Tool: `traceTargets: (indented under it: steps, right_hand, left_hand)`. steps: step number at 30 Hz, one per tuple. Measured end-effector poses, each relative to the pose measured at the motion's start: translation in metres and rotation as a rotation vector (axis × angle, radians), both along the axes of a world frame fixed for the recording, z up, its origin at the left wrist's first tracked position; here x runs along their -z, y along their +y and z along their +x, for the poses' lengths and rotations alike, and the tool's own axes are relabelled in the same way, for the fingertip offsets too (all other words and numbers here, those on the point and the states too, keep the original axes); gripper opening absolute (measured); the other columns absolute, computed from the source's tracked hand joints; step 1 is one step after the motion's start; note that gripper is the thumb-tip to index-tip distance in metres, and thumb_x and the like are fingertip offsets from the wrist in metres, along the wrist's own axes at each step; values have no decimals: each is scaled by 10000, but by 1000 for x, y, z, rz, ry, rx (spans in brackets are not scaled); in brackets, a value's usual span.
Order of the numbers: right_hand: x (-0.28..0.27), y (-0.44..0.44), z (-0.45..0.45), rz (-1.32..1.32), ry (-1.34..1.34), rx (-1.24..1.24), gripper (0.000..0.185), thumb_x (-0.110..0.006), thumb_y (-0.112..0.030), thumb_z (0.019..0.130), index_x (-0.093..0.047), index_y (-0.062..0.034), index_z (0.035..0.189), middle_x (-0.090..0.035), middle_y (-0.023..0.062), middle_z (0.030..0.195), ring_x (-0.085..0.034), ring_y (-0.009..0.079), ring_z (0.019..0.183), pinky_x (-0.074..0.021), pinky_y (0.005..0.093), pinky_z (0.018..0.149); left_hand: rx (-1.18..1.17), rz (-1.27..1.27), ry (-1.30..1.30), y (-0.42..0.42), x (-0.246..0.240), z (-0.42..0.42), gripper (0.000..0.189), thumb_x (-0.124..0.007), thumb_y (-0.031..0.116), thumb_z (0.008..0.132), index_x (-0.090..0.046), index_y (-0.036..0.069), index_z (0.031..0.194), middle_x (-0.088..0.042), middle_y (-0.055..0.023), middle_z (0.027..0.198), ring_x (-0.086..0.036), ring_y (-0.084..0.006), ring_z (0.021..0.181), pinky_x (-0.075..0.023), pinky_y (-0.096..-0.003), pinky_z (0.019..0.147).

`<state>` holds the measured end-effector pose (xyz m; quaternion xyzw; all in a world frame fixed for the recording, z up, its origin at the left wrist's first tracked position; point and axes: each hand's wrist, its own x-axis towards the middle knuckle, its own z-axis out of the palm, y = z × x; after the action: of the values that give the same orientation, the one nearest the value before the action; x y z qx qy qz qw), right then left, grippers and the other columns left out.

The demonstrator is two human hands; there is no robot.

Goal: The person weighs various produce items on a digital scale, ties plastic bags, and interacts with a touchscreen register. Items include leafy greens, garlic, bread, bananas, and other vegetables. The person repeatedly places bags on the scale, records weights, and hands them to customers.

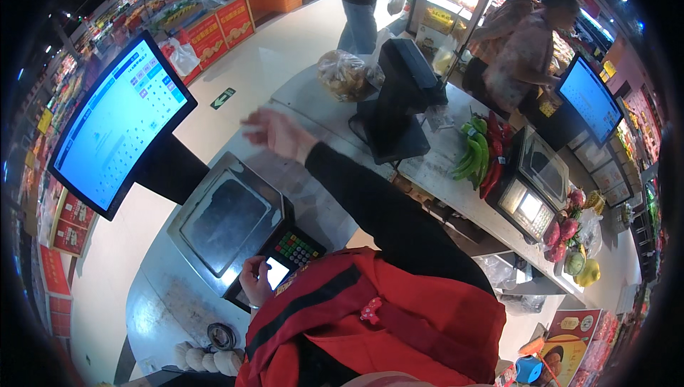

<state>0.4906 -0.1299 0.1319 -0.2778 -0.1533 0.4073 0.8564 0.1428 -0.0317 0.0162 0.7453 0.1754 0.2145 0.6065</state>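
Observation:
My right hand reaches out over the pale counter with its fingers apart and blurred. It holds nothing that I can see. Below it is an electronic scale with a bare metal weighing plate. At the scale's front edge, my left hand is by a small lit display, fingers bent; whether they pinch anything cannot be made out. Beside that display is a keypad with green, red and white keys. A large lit monitor rises behind the scale, to the left.
A clear bag of brownish goods sits near a black device. Green peppers, red peppers, a second scale and dragon fruit line the right counter. Several people stand beyond. A tape roll lies lower left.

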Motion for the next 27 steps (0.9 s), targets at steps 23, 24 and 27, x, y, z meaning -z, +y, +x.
traceTargets:
  steps: [23, 24, 27]
  right_hand:
    - [19, -1, 98, -49, 213, 456, 298, -539, -286, 977, -491, -26, 1114, -614, 181, 1214, -625, 342, 1063, -543, 429, 855]
    - [23, -2, 100, -42, 232, 462, 289, -538, -286, 982, -495, -29, 1108, -612, 179, 1219, -617, 345, 1070, -540, 427, 865]
    - [33, -4, 111, -30, 260, 480, 298, -536, -287, 987, -489, -27, 1126, -605, 179, 1232, -598, 354, 1094, -531, 427, 882]
  left_hand:
    - [-82, -19, 63, -5, -7, -3, 84, -611, 31, 908, -630, -17, 974, -676, -59, 829, -658, -124, 752, -522, -252, 700]
    - [-80, -30, 55, -6, -8, -3, 86, -612, 34, 910, -631, -16, 976, -675, -58, 829, -658, -123, 754, -521, -252, 702]
    - [-79, -42, 50, -6, -8, -2, 92, -614, 39, 912, -632, -15, 984, -674, -53, 828, -654, -116, 758, -519, -247, 705]
